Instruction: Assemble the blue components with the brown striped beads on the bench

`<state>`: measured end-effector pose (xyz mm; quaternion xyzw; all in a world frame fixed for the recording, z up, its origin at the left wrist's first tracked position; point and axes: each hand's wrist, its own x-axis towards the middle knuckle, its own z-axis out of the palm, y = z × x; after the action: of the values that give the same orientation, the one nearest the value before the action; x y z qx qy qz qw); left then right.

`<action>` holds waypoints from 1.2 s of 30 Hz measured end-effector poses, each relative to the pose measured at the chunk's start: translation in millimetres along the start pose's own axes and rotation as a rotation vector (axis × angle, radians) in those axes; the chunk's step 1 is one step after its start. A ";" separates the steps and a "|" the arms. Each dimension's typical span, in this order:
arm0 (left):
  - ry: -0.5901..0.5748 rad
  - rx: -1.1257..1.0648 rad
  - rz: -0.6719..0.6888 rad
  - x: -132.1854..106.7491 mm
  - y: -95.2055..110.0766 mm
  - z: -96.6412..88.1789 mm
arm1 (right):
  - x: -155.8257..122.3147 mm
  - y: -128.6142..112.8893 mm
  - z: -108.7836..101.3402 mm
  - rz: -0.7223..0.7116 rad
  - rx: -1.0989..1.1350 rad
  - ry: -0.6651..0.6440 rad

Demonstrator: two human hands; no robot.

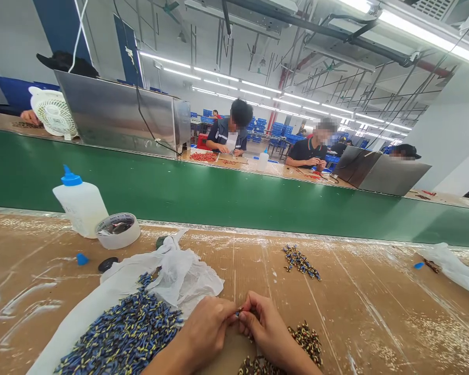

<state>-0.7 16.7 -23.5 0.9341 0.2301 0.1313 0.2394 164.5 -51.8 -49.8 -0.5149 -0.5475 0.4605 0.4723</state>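
My left hand point(206, 329) and my right hand point(266, 329) meet just above the table, both closed in a pinch. Between their fingertips is a small blue part point(238, 313), mostly hidden by the fingers. To the left of my left hand, a large heap of small blue, black and yellow parts point(127, 333) lies on a white plastic bag point(76, 325). Beside and partly under my right wrist is a pile of small dark brown and cream parts point(307, 341). Farther out lies a smaller pile of blue and yellow parts point(301, 263).
A squeeze bottle with a blue cap point(82, 205) and a tape roll point(118, 230) stand at the left. A green conveyor belt point(219, 190) crosses beyond the cardboard-covered table point(359, 307). Several people sit across it. Another plastic bag point(455, 265) lies far right.
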 end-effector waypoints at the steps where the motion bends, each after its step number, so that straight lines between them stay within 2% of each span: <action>1: 0.004 -0.009 -0.001 -0.1 0.6 0.1 | 0.1 1.4 -0.5 -0.002 -0.009 -0.002; 8: -0.016 -0.045 -0.036 -1.8 2.5 -1.8 | 2.5 -2.2 -1.0 0.027 0.048 -0.034; 19: 0.007 -0.111 -0.106 -2.5 4.1 -6.4 | 5.2 2.2 -3.0 0.072 0.214 0.015; 30: -0.005 -0.080 -0.130 -4.0 6.7 -9.1 | -3.7 -2.3 -10.2 0.131 0.186 -0.033; 36: -0.018 0.053 -0.077 -5.0 7.1 -1.2 | -8.5 2.3 -7.6 0.096 0.042 -0.078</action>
<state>-2.8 9.2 -19.6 0.9317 0.2670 0.1074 0.2217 172.6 -60.0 -51.4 -0.5122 -0.5302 0.5138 0.4388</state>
